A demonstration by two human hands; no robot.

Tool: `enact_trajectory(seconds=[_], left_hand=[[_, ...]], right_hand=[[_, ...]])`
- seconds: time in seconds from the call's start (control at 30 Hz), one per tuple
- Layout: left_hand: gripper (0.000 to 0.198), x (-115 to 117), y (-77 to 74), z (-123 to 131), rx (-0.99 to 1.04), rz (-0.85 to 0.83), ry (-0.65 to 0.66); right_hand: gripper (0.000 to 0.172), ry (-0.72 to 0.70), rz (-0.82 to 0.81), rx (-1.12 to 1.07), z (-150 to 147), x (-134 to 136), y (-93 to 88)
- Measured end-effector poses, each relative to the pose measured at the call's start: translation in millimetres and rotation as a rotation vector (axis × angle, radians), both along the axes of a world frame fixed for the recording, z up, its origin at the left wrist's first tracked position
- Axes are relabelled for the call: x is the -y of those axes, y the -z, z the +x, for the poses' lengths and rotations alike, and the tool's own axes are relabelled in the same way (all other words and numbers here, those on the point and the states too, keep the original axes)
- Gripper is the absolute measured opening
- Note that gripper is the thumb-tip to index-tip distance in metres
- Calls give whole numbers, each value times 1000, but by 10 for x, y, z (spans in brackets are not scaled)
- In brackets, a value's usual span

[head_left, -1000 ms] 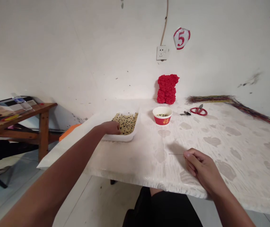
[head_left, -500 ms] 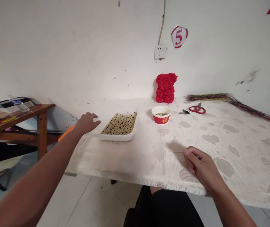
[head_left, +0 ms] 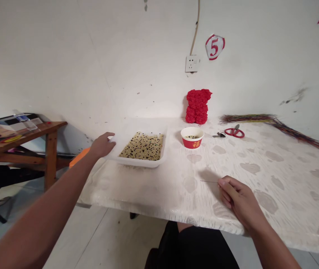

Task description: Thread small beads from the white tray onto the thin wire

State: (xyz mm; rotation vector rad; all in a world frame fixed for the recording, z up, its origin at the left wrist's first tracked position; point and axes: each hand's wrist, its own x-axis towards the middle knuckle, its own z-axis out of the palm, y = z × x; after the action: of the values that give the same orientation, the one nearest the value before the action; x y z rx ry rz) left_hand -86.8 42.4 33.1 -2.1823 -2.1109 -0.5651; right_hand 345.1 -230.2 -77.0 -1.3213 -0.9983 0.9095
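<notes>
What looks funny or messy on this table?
The bundle of thin coloured strands looks messy. It lies slanted along the far right of the tabletop, with its strands fanning loosely apart instead of sitting in a neat straight bunch.

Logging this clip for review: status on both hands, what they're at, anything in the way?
Left hand at corner of white plastic tray of black-and-beige grains. Right hand pinching thin dark needle. Nothing in the way.

Left hand point(head_left: 102, 145) at the corner rim of a white plastic tray point(head_left: 137, 163) of black-and-tan grains point(head_left: 142, 147). Right hand point(head_left: 240, 200) pinches a thin needle point(head_left: 209, 181) above the table point(head_left: 288, 209).
</notes>
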Motion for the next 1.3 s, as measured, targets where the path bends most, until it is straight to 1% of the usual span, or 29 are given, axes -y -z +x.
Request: enact_trajectory(seconds=[0.1, 0.27, 0.47, 0.63, 1.03, 1.3], left_hand=[[55, 54, -16, 14, 40, 65, 19], [55, 149, 15, 7, 105, 180, 69], [56, 220, 34, -2, 159, 258, 111], [56, 251, 36, 0, 182, 276, 127], [55, 259, 71, -11, 202, 281, 121], [55, 207, 104, -22, 188, 240, 101]], right_hand=[[45, -4, -2, 1, -5, 6, -14], [48, -12, -4, 32, -4, 25, -48], [47, -17, -1, 26, 8, 18, -17], [46, -15, 0, 30, 10, 13, -8], [45, -25, 8, 30, 21, 2, 8], [45, -44, -44, 48, -22, 56, -128]])
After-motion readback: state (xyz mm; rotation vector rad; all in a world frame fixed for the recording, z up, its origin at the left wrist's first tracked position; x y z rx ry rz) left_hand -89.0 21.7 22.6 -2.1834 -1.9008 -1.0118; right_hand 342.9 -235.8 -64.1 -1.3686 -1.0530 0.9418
